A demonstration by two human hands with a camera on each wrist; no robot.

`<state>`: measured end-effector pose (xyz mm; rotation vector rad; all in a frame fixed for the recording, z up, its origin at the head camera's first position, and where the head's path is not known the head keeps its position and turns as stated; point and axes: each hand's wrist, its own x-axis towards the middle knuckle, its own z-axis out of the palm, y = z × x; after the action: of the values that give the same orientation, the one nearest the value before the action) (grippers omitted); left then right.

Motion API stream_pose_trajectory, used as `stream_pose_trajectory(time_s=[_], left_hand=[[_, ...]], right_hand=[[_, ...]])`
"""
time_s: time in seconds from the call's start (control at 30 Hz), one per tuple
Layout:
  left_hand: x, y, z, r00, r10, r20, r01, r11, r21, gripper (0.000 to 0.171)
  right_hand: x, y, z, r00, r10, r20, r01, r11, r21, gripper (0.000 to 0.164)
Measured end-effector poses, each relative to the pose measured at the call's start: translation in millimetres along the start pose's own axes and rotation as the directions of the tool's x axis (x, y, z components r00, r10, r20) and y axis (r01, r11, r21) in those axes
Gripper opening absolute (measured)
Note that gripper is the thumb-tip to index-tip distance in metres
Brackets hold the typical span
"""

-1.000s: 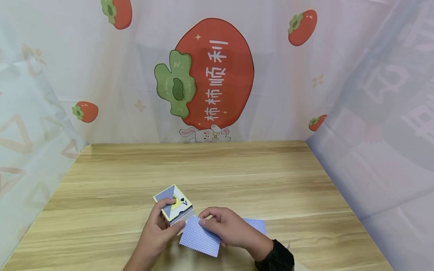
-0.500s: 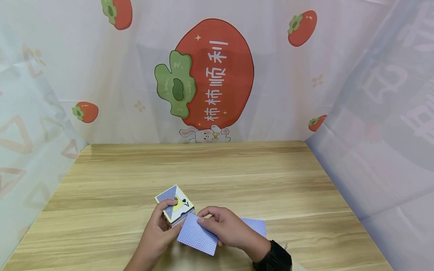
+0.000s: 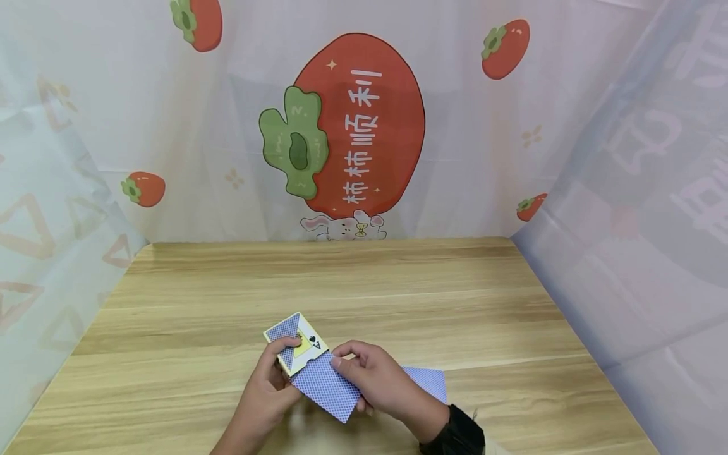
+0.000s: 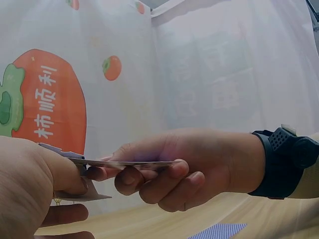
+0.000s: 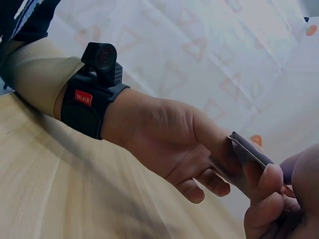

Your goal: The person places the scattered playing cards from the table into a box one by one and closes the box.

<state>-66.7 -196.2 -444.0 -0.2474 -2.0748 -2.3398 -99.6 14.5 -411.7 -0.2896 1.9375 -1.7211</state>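
Note:
My left hand (image 3: 267, 385) grips a playing-card box (image 3: 301, 347) printed with an ace of spades, thumb below and a finger across its top. With my right hand (image 3: 389, 385) I pinch a blue-patterned playing card (image 3: 327, 387), back side up. Its far end meets the box's open end and lies under the box's upper face in the head view. Edge-on, the card (image 4: 134, 164) looks thin and nearly level in the left wrist view. Both hands are above the table; in the right wrist view the right hand's fingers (image 5: 269, 199) curl under the dark edge of the box or card.
Another blue-backed card (image 3: 428, 382) lies on the wooden table (image 3: 364, 284), partly behind my right forearm. White printed cloth (image 3: 455, 158) walls the table at the back and both sides.
The card has moved up and left until its end reaches into the box opening, which hid nothing of it before. The box has shifted slightly right; both hands keep their hold.

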Motion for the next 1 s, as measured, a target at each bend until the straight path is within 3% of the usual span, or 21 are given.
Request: stream_pose_trajectory(time_s=[0.2, 0.37, 0.67, 0.8, 1.0], left_hand=[[-0.2, 3.0, 1.3, 0.999, -0.034, -0.029, 0.034, 0.999, 0.010, 0.066], [0.0, 1.3, 2.5, 0.999, -0.011, -0.049, 0.012, 1.000, 0.021, 0.067], [-0.6, 1.7, 3.2, 0.998, -0.014, -0.056, 0.015, 0.999, 0.028, 0.066], [-0.9, 1.6, 3.0, 0.999, -0.012, -0.040, 0.013, 1.000, 0.026, 0.066], [-1.3, 1.1, 1.9, 0.999, 0.007, -0.041, -0.006, 1.000, 0.025, 0.065]], right_hand=[[0, 2, 5, 1.000, 0.021, 0.008, -0.022, 0.992, 0.127, 0.029], [0, 3, 8, 1.000, 0.024, 0.017, -0.027, 0.977, 0.211, 0.031], [1, -2, 10, 0.999, -0.005, 0.051, -0.014, 0.928, 0.373, 0.037], [3, -3, 8, 0.998, -0.050, 0.040, 0.030, 0.916, 0.400, 0.038], [4, -5, 6, 0.994, -0.104, 0.039, 0.083, 0.927, 0.366, 0.039]])
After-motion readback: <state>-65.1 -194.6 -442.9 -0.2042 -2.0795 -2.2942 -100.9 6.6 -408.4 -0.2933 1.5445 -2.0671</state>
